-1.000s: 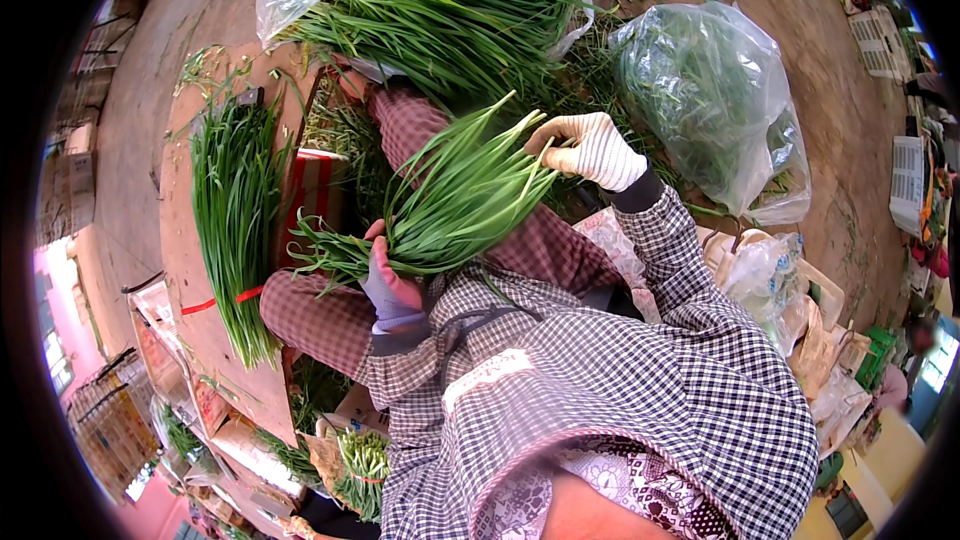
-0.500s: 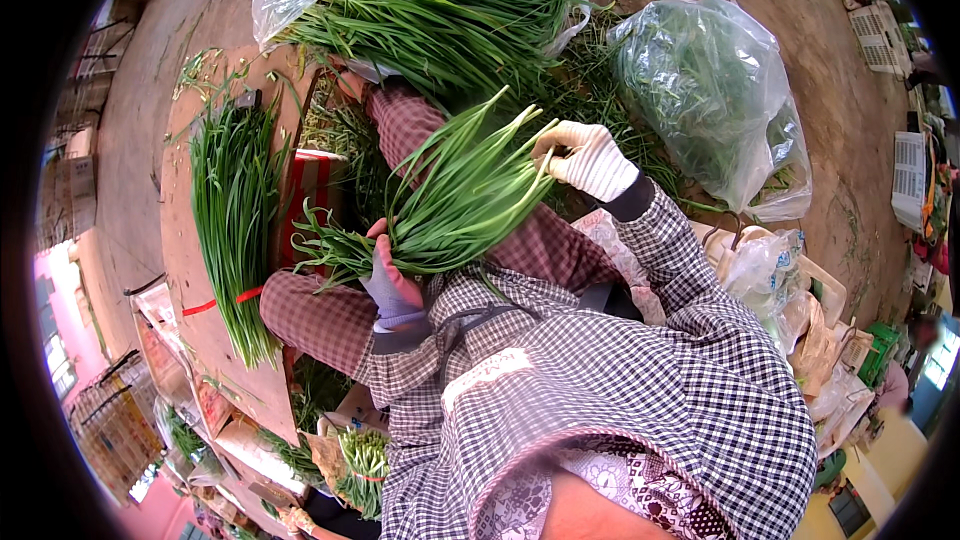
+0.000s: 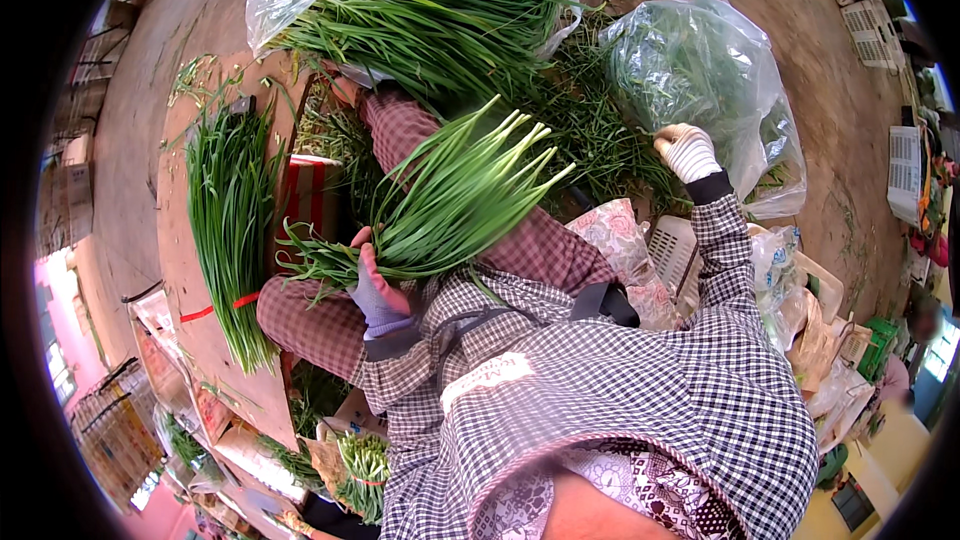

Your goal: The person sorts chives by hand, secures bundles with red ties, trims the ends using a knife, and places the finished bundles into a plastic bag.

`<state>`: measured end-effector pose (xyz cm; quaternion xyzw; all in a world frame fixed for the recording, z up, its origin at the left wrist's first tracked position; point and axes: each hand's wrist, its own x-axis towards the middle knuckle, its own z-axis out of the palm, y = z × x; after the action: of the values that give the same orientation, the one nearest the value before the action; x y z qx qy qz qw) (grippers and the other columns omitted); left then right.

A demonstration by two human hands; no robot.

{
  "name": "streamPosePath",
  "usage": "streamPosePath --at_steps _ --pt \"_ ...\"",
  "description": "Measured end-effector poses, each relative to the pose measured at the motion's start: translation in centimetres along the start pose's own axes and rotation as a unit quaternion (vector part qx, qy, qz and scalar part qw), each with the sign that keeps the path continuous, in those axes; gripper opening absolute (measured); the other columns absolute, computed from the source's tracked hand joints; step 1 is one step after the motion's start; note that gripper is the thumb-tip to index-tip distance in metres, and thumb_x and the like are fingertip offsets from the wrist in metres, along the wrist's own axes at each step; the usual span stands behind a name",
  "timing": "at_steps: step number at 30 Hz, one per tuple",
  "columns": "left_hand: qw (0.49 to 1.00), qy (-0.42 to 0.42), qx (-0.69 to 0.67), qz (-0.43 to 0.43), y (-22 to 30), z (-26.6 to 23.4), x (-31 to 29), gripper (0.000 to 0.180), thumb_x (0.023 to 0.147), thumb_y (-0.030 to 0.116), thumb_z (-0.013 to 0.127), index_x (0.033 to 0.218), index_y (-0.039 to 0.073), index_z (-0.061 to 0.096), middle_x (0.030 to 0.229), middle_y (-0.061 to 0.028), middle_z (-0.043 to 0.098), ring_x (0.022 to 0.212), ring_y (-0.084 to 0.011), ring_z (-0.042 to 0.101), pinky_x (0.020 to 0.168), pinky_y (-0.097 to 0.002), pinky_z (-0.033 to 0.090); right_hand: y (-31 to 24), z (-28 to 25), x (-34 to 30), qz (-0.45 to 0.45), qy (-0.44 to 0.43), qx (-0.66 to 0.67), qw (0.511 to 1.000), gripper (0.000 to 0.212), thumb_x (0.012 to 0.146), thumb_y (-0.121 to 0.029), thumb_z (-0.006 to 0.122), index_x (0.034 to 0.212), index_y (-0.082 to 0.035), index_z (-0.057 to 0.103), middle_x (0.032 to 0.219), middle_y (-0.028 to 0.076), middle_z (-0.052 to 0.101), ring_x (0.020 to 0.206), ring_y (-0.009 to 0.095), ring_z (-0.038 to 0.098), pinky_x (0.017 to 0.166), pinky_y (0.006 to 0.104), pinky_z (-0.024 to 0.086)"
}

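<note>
Left hand (image 3: 380, 295) clasps the greens (image 3: 455, 195) near the leaf tips. Right hand (image 3: 690, 153) is near the bag (image 3: 690, 55); its grip cannot be determined.

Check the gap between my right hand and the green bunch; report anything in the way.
Nothing visible stands between your right hand and the green bunch in your left hand; loose greens lie below the gap, and the clear bag is outside it.

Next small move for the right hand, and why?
Probably bring the right hand to the green bunch: its pale stem ends fan loose, the left hand grips the leafy part, and the right hand is away, near the clear bag.
</note>
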<state>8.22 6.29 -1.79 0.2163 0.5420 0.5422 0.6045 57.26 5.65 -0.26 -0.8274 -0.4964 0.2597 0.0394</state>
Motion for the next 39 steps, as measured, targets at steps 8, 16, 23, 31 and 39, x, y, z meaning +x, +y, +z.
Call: streamPosePath --at_steps 8,16,23,31,39 --pt "0.996 -0.053 -0.012 0.071 5.2 5.0 -1.6 0.037 0.101 0.022 0.038 0.129 -0.002 0.047 0.13 -0.0119 0.051 0.121 -0.0199 0.048 0.108 -0.036 0.035 -13.9 0.0 -0.4 -0.328 0.072 0.063 0.94 0.053 0.073 -0.032 0.076 0.115 -0.002 0.064 0.11 0.017 0.065 0.098 0.029 0.065 0.087 0.0363 0.053" --pt "0.879 -0.265 0.118 0.38 11.3 12.6 2.9 0.036 0.096 0.01 0.049 0.13 0.001 0.049 0.135 -0.0145 0.05 0.124 -0.0229 0.049 0.103 -0.0371 0.041 -32.6 2.6 -3.8 -0.431 -0.083 0.119 0.891 0.1 0.058 -0.038 0.084 0.141 -0.009 0.035 0.114 0.021 0.06 0.1 0.036 0.062 0.086 0.0415 0.052" --pt "0.93 -0.263 -0.051 0.251 19.1 21.1 0.9 0.041 0.095 0.014 0.052 0.133 -0.001 0.048 0.138 -0.0144 0.049 0.124 -0.0241 0.05 0.099 -0.0392 0.044 -27.2 -6.2 1.9 -0.34 0.032 0.431 0.835 0.027 0.083 -0.017 0.067 0.108 -0.007 0.068 0.075 0.007 0.07 0.069 0.013 0.067 0.063 0.0281 0.056" --pt "0.96 -0.152 0.008 0.236 14.8 13.0 4.2 0.046 0.092 0.019 0.059 0.133 0.0 0.049 0.127 -0.0109 0.057 0.115 -0.0215 0.056 0.095 -0.0341 0.047 -23.4 -9.4 4.5 -0.305 0.045 0.614 0.726 0.029 0.086 -0.023 0.067 0.096 0.003 0.063 0.072 0.01 0.064 0.056 0.019 0.063 0.049 0.0301 0.054" --pt "0.959 -0.265 0.019 -0.101 6.1 11.9 4.9 0.046 0.093 0.027 0.058 0.132 0.004 0.05 0.119 -0.0063 0.061 0.104 -0.0151 0.058 0.086 -0.0306 0.047 -26.5 -8.6 3.2 -0.278 0.002 0.644 0.712 0.034 0.089 -0.029 0.062 0.1 0.004 0.062 0.071 0.008 0.063 0.049 0.016 0.059 0.043 0.0271 0.049"
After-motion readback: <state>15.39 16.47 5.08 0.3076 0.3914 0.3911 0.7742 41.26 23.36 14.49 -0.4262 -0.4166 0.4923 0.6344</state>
